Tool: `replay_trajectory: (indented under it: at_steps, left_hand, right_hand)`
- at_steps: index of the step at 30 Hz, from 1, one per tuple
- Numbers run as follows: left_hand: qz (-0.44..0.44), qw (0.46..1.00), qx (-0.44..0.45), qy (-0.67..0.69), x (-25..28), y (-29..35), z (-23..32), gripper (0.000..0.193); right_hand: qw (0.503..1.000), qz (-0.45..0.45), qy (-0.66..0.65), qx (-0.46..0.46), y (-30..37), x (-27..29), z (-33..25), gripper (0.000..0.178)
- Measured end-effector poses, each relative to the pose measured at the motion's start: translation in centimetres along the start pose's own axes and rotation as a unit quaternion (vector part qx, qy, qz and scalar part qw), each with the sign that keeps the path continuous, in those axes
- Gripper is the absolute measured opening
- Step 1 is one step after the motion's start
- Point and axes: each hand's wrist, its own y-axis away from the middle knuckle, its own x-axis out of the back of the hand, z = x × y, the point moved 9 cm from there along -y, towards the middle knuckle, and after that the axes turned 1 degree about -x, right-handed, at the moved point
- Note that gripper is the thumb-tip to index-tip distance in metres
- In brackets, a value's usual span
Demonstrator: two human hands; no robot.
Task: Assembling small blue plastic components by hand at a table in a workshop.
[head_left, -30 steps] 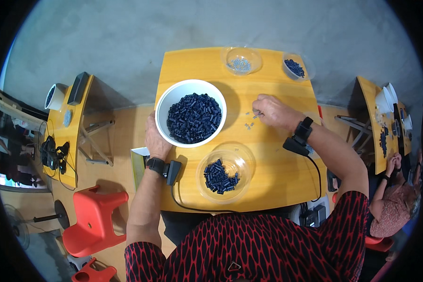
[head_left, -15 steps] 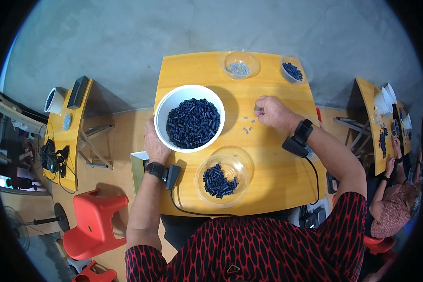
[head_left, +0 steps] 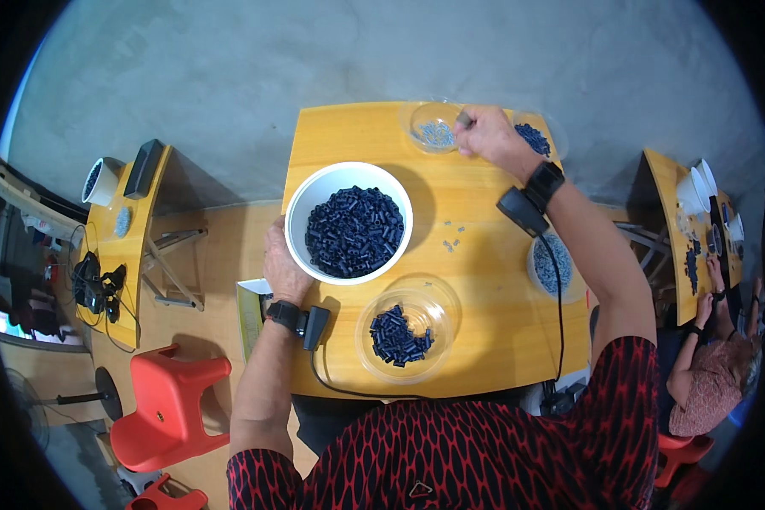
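Observation:
My left hand presses against the left side of a white tub full of short black tubular pieces; its fingertips are partly hidden behind the tub. My right hand is closed, at the right rim of a clear bowl with small silvery pieces. A greyish bit shows at its fingertips, but its kind is unclear. Close to my body, another clear bowl holds black pieces. Several tiny metallic pieces lie loose mid-table.
Behind my right hand stands a bowl of black pieces. A container of small grey pieces sits under my right forearm. Cables run from both wrist devices. A red stool stands left; a person works at a table on the right.
My right hand has moved away from me, from beside the loose pieces to the far clear bowl, still closed. The grey-filled container now shows. My left hand stays at the tub.

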Motion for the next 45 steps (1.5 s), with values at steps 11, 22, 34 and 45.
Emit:
replay_trajectory:
  at_steps: [11,22,34,45]
  left_hand:
    - [-0.028,0.996,0.088,0.004,1.3,0.7,1.0,0.069]
    - [-0.011,0.999,0.051,0.014,0.9,0.3,0.9,0.068]
    - [0.009,1.000,0.015,-0.007,1.4,0.5,1.8,0.063]
    - [-0.015,0.998,0.068,-0.007,1.6,0.5,1.9,0.064]
  right_hand:
    - [0.996,0.068,0.051,0.024,-0.7,1.0,1.0,0.017]
    - [0.939,-0.168,0.255,0.159,12.4,-6.8,0.3,0.046]
    - [0.898,-0.171,0.336,0.228,12.9,-9.8,0.0,0.018]
    - [0.896,-0.214,0.342,0.187,12.5,-10.4,0.6,0.010]
